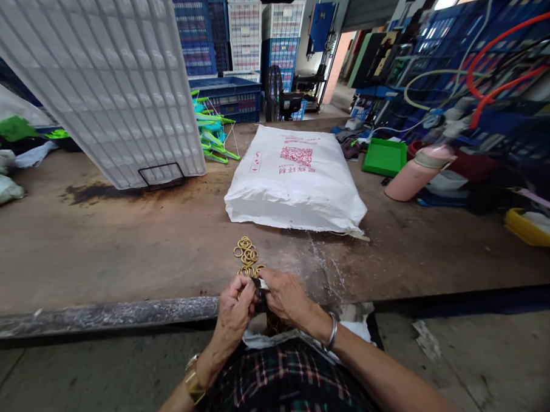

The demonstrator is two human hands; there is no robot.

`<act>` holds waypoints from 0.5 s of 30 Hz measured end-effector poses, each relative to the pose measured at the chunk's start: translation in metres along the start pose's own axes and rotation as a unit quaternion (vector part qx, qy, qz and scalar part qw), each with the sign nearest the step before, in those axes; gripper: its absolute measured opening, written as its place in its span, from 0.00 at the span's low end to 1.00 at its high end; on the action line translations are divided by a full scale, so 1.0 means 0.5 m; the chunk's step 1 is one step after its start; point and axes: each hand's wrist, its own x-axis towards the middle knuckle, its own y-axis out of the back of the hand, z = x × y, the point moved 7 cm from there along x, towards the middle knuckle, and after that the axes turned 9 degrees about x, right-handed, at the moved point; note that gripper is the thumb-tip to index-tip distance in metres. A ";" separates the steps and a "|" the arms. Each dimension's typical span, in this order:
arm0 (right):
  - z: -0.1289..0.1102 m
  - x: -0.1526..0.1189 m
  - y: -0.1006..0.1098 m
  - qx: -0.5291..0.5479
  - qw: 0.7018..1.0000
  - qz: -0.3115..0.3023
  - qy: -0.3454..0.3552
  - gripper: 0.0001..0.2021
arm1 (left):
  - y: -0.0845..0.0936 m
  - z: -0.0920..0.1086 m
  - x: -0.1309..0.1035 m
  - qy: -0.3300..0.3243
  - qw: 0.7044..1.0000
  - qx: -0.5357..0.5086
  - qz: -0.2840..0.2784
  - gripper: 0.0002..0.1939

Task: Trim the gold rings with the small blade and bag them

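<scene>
At the table's front edge my left hand (235,309) and my right hand (288,296) meet, fingers bent together. Between them is a small dark item with a pale part (260,284); its shape is mostly hidden by my fingers. My right fingers wrap round it, while my left thumb and fingers are pinched beside it, their contents too small to make out. Several brass-coloured rings (246,251) lie on the table just beyond my fingertips. Below my hands, an open white bag (359,331) on my lap holds more rings, partly hidden.
A white printed sack (298,180) lies on the brown table (164,250). Left of it stand a tall grey-white ribbed stack (126,72) and green plastic frames (213,133). To the right are a green tray (385,157), a pink bottle (415,176) and a yellow tray (527,229).
</scene>
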 end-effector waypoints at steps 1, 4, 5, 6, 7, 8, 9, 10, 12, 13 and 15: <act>0.000 0.001 -0.003 -0.003 1.000 -0.004 -0.004 0.12 | 0.001 0.001 0.000 -0.001 1.000 0.006 0.002 0.20; 0.003 0.006 -0.010 -0.014 1.000 -0.015 -0.012 0.12 | 0.002 0.001 -0.003 -0.001 1.000 0.008 0.000 0.20; 0.006 0.008 -0.011 -0.021 1.000 -0.016 -0.017 0.12 | 0.002 0.001 -0.006 0.001 1.000 0.005 -0.002 0.20; 0.012 0.012 -0.011 -0.028 0.999 -0.016 -0.022 0.12 | 0.002 0.002 -0.010 0.003 1.000 -0.001 -0.007 0.20; 0.021 0.017 -0.011 -0.035 0.999 -0.017 -0.029 0.11 | 0.000 0.005 -0.016 0.004 1.000 -0.007 -0.014 0.20; 0.033 0.023 -0.009 -0.041 0.998 -0.013 -0.037 0.11 | -0.002 0.009 -0.022 0.002 1.000 -0.016 -0.026 0.20; 0.045 0.031 -0.008 -0.044 0.998 -0.013 -0.041 0.11 | -0.007 0.014 -0.028 0.001 0.999 -0.028 -0.043 0.19; 0.060 0.040 -0.005 -0.047 0.998 -0.007 -0.048 0.10 | -0.012 0.018 -0.034 0.003 0.997 -0.044 -0.062 0.19; 0.080 0.063 0.009 -0.051 0.997 0.030 -0.040 0.09 | -0.020 0.022 -0.040 0.022 0.991 -0.096 -0.089 0.19; 0.086 0.077 0.016 -0.047 0.997 0.049 -0.033 0.09 | -0.021 0.021 -0.040 0.035 0.987 -0.129 -0.092 0.18; 0.084 0.110 0.027 -0.028 0.997 0.078 -0.006 0.08 | -0.017 0.015 -0.034 0.063 0.976 -0.193 -0.082 0.18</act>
